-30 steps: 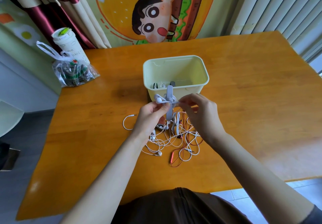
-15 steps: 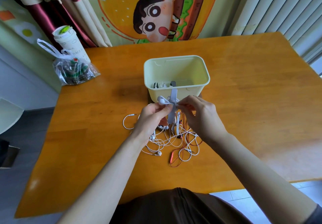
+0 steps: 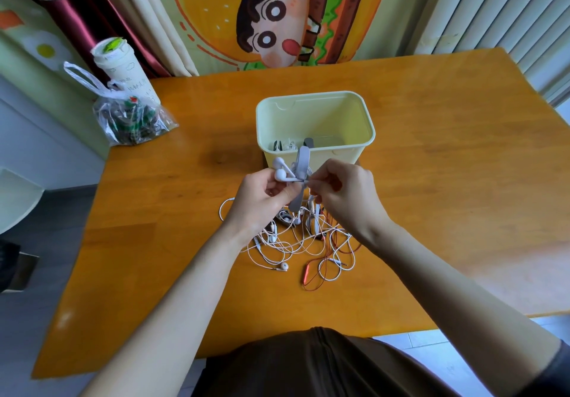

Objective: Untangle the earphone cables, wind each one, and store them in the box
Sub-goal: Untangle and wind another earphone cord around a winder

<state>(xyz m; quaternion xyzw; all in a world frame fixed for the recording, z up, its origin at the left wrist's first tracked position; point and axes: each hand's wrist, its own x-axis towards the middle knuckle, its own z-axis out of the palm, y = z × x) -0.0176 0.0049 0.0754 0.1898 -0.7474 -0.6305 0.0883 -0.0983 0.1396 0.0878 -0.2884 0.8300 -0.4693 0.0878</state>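
Observation:
A pale yellow box (image 3: 367, 140) stands in the middle of the wooden table (image 3: 447, 180), with a few wound earphones inside at its near wall. Just in front of it, above the table, my left hand (image 3: 262, 199) grips a wound white earphone bundle (image 3: 282, 174) with two earbuds sticking up. A grey strap (image 3: 300, 180) crosses the bundle, and my right hand (image 3: 342, 193) pinches it at the bundle. Below my hands lies a tangle of white earphone cables (image 3: 293, 245) and a red cable (image 3: 311, 276).
At the table's far left corner sits a clear plastic bag (image 3: 129, 119) with dark contents, and a white cup (image 3: 120, 69) stands behind it. A curtain and a cartoon wall hanging run behind the table. The floor drops off left of the table.
Both hands have kept working the grey strap round the bundle, a little closer to the box. The strap's top end now tilts slightly right. The tangle has not moved.

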